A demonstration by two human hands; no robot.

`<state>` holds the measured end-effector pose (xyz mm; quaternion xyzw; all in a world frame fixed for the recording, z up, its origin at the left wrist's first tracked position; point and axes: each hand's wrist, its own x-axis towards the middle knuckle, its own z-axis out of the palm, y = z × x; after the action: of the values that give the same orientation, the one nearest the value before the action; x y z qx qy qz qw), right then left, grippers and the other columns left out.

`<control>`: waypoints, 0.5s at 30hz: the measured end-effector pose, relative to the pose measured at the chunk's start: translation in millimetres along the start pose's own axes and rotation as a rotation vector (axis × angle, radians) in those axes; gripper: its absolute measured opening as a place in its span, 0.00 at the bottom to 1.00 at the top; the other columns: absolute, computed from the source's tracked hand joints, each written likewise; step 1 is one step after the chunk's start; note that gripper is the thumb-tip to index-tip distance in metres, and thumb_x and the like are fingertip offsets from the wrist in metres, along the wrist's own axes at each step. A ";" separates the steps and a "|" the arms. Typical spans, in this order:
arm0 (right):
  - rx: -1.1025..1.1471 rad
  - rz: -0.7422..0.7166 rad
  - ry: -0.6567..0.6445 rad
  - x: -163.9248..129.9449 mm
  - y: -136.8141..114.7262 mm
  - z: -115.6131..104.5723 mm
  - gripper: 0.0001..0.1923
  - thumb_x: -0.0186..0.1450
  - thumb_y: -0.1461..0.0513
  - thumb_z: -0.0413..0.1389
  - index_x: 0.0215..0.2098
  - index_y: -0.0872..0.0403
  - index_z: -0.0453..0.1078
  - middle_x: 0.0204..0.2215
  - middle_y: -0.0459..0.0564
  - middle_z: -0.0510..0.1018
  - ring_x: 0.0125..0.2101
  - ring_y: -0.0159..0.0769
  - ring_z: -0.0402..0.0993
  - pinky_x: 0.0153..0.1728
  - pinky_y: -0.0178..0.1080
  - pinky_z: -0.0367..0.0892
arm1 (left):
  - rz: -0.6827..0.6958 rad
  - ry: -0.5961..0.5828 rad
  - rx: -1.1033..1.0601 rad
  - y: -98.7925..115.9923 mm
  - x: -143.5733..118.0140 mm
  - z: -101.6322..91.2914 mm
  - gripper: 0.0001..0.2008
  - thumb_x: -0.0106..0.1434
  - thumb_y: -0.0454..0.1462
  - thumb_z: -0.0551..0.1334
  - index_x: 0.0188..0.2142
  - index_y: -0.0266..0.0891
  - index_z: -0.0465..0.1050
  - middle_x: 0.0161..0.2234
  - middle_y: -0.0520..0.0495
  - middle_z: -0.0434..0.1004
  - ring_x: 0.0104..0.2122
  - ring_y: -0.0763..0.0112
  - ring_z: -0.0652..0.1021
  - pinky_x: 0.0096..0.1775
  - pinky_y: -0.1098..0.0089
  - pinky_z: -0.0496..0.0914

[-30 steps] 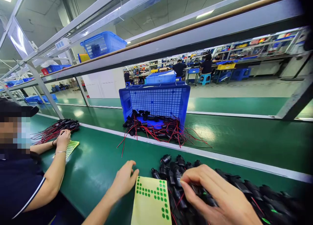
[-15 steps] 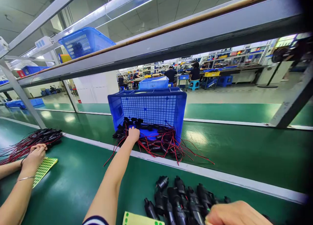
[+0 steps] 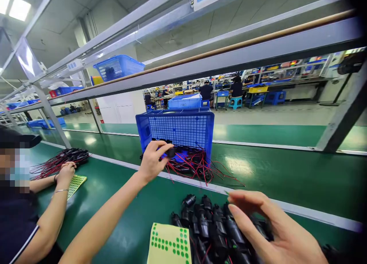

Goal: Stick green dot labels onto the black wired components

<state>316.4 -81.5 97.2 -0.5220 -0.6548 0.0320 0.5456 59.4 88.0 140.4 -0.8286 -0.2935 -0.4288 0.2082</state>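
Black plastic connector (image 3: 171, 152) with red leads trailing from it sits pinched between the thumb and fingers of the left hand (image 3: 153, 161), which is stretched out and held above the green conveyor belt (image 3: 286, 168) just in front of a blue mesh crate (image 3: 176, 128) — the crate lies tipped on its side with a tangle of more black connectors and red wires (image 3: 197, 165) spilling from its mouth. The right hand (image 3: 272, 229) hovers low and near, fingers loosely curled and spread over a row of black connectors (image 3: 212, 227) laid side by side on the belt; whether it grips any of them cannot be told. Just left of that row lies a pale yellow sheet of green dot stickers (image 3: 169, 244). Off to the left a co-worker's hand (image 3: 65, 172) rests on another sticker sheet (image 3: 76, 183), beside a separate bundle of red-wired connectors (image 3: 61, 160) — well apart from the crate.
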 end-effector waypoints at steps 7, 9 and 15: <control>0.277 -0.080 -0.315 -16.3 -29.3 11.9 0.37 0.67 0.60 0.60 0.70 0.42 0.51 0.59 0.52 0.76 0.55 0.41 0.77 0.55 0.44 0.75 | 0.438 0.005 -0.231 104.6 -38.6 -72.0 0.12 0.71 0.33 0.58 0.52 0.41 0.74 0.41 0.46 0.78 0.44 0.69 0.80 0.52 0.70 0.76; 0.332 -0.114 -0.390 -22.7 -38.4 14.9 0.40 0.66 0.64 0.60 0.71 0.42 0.49 0.59 0.53 0.75 0.57 0.40 0.76 0.57 0.45 0.73 | 0.438 -0.029 -0.306 121.0 -53.7 -79.0 0.15 0.71 0.31 0.57 0.56 0.38 0.71 0.43 0.43 0.78 0.47 0.66 0.80 0.54 0.68 0.75; 0.358 -0.318 -0.308 -34.5 -37.0 17.8 0.46 0.65 0.66 0.63 0.73 0.42 0.45 0.60 0.54 0.75 0.59 0.40 0.75 0.60 0.43 0.71 | -0.612 -0.110 -0.984 154.2 -85.8 -90.1 0.17 0.74 0.41 0.57 0.61 0.44 0.63 0.53 0.39 0.76 0.53 0.63 0.78 0.56 0.60 0.73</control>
<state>274.3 -113.7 89.1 -0.2971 -0.7875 0.1401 0.5215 69.5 -106.4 103.6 -0.7264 -0.2964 -0.5116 -0.3503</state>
